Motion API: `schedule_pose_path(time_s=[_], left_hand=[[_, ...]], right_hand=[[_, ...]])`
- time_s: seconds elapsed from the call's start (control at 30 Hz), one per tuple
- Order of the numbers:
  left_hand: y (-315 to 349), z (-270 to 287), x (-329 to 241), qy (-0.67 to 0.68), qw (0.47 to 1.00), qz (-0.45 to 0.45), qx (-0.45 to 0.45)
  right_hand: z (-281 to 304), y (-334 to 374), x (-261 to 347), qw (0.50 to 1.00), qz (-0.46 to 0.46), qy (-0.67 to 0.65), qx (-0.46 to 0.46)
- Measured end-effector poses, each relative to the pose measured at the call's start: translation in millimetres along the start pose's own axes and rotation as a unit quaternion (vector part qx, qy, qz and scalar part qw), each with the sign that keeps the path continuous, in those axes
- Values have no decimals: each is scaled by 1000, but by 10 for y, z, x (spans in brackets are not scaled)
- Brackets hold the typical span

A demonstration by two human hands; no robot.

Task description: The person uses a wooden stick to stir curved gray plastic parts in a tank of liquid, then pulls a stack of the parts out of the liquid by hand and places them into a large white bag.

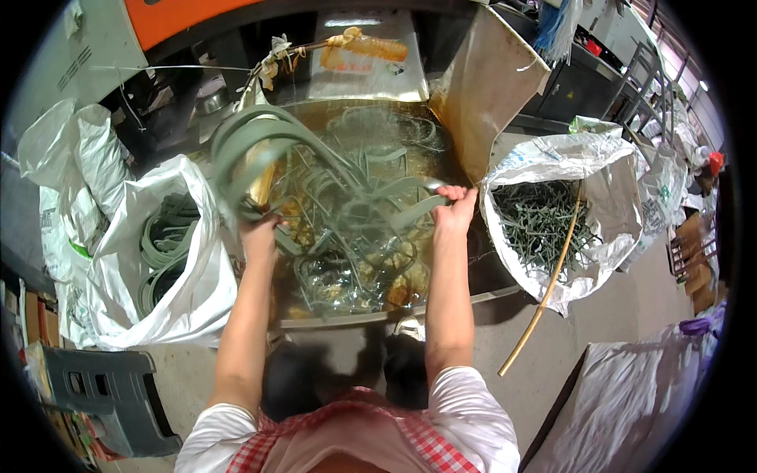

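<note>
Green strips point(323, 154): looped over the tub point(394, 317), presumably for draining. My left hand point(260, 226): clamped on their loops. My right hand point(455, 203): clamped on strips too, well apart, likely limiting tangles. Left sack point(185, 292): mouth open.

One head-worn fisheye looks down on a nearby tub point(355, 321).

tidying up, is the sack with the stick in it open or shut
Open: the white sack gapes wide, dark green pieces showing inside.
</note>
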State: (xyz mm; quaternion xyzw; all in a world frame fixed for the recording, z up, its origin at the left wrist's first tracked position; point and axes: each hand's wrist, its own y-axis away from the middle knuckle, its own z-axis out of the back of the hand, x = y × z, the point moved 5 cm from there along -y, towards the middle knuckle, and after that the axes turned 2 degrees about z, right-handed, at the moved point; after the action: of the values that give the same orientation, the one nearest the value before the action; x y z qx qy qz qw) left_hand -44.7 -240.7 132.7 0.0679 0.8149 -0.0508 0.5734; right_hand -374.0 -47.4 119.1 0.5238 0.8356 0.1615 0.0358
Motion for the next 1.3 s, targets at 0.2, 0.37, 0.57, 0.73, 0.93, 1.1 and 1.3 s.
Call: schedule_pose_path(time_s=[0.2,0.37,0.57,0.73,0.93,1.1,1.3], left_hand=[[-40,-130,-108,-441,882,-144,-86],[-89,-19,338,-154,984,-47,-74],[460,35,518,182,967,171,54],[713,161,808,238,924,254,157],[987,-222,725,252,889,257,281],[969,-56,832,216,908,286,218],[1026,-112,886,220,896,340,184]], right_hand=[[-781,561,-116,801,111,480,339],[-610,589,-278,522,267,699,409],[-60,269,-375,629,76,677,374],[38,615,-786,578,-47,730,362],[458,972,-1385,743,-348,471,324],[31,1542,-1507,729,-368,489,307],[-35,1518,-1490,650,-203,626,380]])
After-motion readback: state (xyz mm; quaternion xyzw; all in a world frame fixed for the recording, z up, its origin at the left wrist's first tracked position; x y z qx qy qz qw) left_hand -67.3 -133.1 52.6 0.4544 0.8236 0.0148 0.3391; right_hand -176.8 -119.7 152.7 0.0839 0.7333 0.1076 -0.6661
